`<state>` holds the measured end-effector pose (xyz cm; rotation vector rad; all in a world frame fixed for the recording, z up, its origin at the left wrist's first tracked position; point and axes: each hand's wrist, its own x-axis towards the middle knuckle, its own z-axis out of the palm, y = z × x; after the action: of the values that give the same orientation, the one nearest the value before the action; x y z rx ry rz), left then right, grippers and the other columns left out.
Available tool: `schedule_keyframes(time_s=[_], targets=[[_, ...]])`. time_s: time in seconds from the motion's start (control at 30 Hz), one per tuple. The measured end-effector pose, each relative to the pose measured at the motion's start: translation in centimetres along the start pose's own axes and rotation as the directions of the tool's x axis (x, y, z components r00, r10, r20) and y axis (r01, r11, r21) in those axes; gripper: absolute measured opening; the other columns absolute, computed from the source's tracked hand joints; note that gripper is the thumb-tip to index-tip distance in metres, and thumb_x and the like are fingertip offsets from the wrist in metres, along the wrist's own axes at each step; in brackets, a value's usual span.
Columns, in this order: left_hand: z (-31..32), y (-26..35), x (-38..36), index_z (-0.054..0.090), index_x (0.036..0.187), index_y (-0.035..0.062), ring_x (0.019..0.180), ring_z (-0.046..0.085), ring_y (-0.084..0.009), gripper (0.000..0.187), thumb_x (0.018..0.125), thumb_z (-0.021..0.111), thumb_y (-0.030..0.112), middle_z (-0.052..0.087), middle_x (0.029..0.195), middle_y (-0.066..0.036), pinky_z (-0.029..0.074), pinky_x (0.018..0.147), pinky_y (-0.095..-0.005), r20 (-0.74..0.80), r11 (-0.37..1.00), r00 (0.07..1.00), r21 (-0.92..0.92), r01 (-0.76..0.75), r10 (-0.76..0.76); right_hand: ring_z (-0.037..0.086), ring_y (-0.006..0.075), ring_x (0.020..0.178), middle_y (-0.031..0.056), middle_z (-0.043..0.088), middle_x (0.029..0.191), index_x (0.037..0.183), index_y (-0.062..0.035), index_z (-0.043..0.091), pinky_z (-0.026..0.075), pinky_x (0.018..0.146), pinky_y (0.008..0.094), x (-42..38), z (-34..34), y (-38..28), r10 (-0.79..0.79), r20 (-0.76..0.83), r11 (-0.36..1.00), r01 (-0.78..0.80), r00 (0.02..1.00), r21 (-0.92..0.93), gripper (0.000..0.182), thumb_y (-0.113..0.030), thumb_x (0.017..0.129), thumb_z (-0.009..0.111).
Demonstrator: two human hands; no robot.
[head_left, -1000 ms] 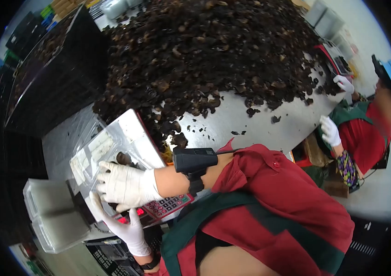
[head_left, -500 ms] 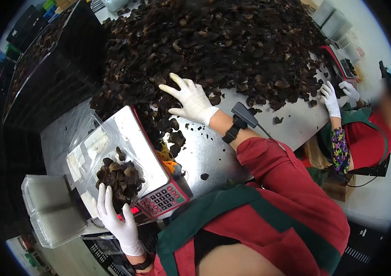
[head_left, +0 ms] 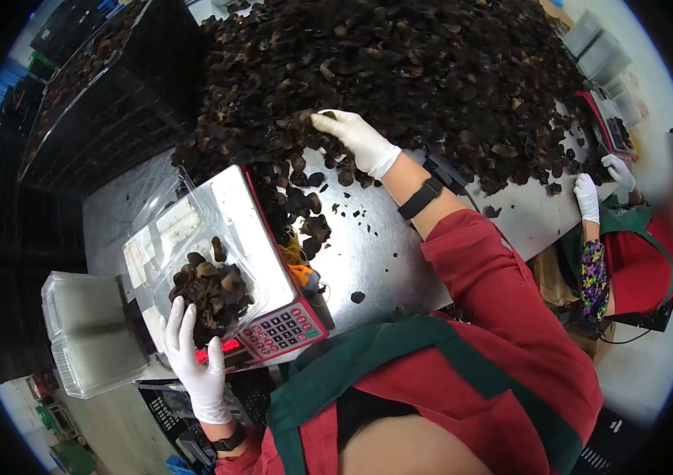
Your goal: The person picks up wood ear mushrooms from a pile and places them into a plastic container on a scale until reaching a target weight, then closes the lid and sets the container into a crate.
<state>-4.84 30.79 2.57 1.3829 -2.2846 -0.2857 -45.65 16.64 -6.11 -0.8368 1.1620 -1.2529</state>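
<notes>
My left hand (head_left: 194, 356), in a white glove, rests at the near edge of a clear plastic box, fingers stretched out and thumb apart. Inside that open clear box (head_left: 164, 265) lies a heap of dark wood ear mushrooms (head_left: 211, 291). The box sits on a red and white digital scale (head_left: 245, 229), whose keypad and red display face me. Farther off, my right hand (head_left: 358, 142), also gloved, has its fingers closed at the near edge of the large mushroom pile (head_left: 400, 71), on some wood ear mushrooms. Its fingertips are partly hidden among them.
Stacked clear boxes (head_left: 87, 336) stand left of the scale. A black crate (head_left: 123, 95) holds more mushrooms at back left. An orange and yellow object (head_left: 302, 273) lies beside the scale. At right, a co-worker's gloved hands (head_left: 587, 196) are near another scale (head_left: 607, 123).
My right hand has gone from spread fingers above the metal table to closed fingers at the pile, farther forward. My left hand stays by the box. The co-worker's hands have shifted, and the view has tilted slightly.
</notes>
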Motion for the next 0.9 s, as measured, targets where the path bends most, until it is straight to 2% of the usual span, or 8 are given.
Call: schedule_keyframes(time_s=[0.07,0.27,0.37,0.43,0.53,0.6,0.8,0.9], targets=[[-0.2,-0.6,-0.2,0.055,0.135,0.0042,0.135,0.044,-0.0364,0.065,0.071,0.069,0.002,0.049,0.145,-0.017,0.029,0.117,-0.0487,-0.015,0.999,1.0,-0.052,0.008,-0.009,0.065,0.0184,0.083,0.0138,0.067,0.113,0.132,-0.0115,0.058,0.056,0.055,0.0267,0.3,-2.0,0.3,-0.053,0.545,0.734,-0.337,0.837,0.589,0.03,-0.024,0.106,0.048],[-1.4,-0.7,-0.5,0.046,0.143,0.0027,0.139,0.041,-0.0365,0.073,0.073,0.064,-0.001,0.042,0.15,-0.019,0.029,0.117,-0.0465,-0.123,0.991,0.99,-0.124,0.059,-0.074,0.064,0.0222,0.076,0.0218,0.059,0.122,0.141,-0.0118,0.046,0.052,0.043,0.0215,-1.8,0.0,0.7,-0.027,0.458,0.659,-0.329,0.888,0.677,0.037,-0.026,0.107,0.042],[-3.6,-1.9,-1.1,0.045,0.143,-0.0009,0.139,0.042,-0.0346,0.062,0.082,0.053,-0.009,0.044,0.149,-0.019,0.03,0.117,-0.0439,-0.303,0.992,0.944,-0.046,0.121,-0.129,0.066,0.0159,0.081,0.0113,0.067,0.102,0.131,-0.0058,0.055,0.053,0.05,0.0205,-2.6,0.4,-0.4,0.064,0.46,0.832,-0.302,0.886,0.466,0.035,-0.027,0.104,0.052],[-5.2,-3.0,-1.9,0.042,0.144,-0.0023,0.136,0.045,-0.0306,0.056,0.089,0.047,-0.009,0.046,0.147,-0.018,0.031,0.116,-0.0426,-0.417,0.951,0.861,-0.223,0.215,-0.292,0.064,0.0109,0.078,0.0053,0.07,0.091,0.116,-0.0021,0.067,0.049,0.064,0.0239,-2.6,2.6,-1.0,-0.025,0.06,0.963,0.041,0.998,-0.267,0.031,-0.027,0.099,0.06],[-8.3,-3.8,-3.1,0.04,0.146,-0.0017,0.131,0.05,-0.0269,0.05,0.096,0.044,-0.003,0.049,0.145,-0.015,0.034,0.114,-0.0416,-0.503,0.9,0.757,-0.342,0.269,-0.417,0.068,0.0296,0.094,0.0161,0.07,0.101,0.105,-0.0069,0.072,0.052,0.082,0.0373,-2.5,3.0,-1.0,-0.318,0.117,0.253,0.203,0.941,-0.946,0.033,-0.033,0.084,0.071],[-9.7,-3.9,-3.6,0.041,0.146,-0.0009,0.128,0.052,-0.0256,0.047,0.099,0.044,0.0,0.052,0.142,-0.014,0.035,0.113,-0.0406,-0.545,0.898,0.718,-0.336,0.285,-0.432,0.067,0.0329,0.093,0.0167,0.069,0.1,0.106,-0.0055,0.071,0.052,0.081,0.0385,-2.6,3.7,-1.6,-0.325,0.128,0.09,0.165,0.937,-0.982,0.035,-0.032,0.084,0.071],[-8.6,-3.4,-2.0,0.047,0.142,-0.0013,0.124,0.055,-0.023,0.042,0.101,0.046,0.007,0.055,0.138,-0.014,0.038,0.111,-0.0377,-0.459,0.826,0.727,-0.497,0.266,-0.511,0.066,0.0127,0.075,0.0083,0.07,0.09,0.104,0.0015,0.07,0.052,0.07,0.0266,-6.4,12.5,-6.6,-0.235,0.249,0.728,0.339,0.94,-0.595,0.03,-0.022,0.086,0.073],[-6.6,-3.3,-0.2,0.051,0.138,-0.0003,0.122,0.057,-0.0204,0.043,0.096,0.053,-0.003,0.06,0.132,-0.012,0.04,0.11,-0.0353,-0.356,0.821,0.819,-0.526,0.222,-0.45,0.068,0.0163,0.083,0.0079,0.068,0.093,0.102,-0.0016,0.07,0.054,0.074,0.0287,-7.6,17.8,-6.3,-0.524,0.578,0.463,0.779,0.626,-0.423,0.023,-0.015,0.084,0.074]])
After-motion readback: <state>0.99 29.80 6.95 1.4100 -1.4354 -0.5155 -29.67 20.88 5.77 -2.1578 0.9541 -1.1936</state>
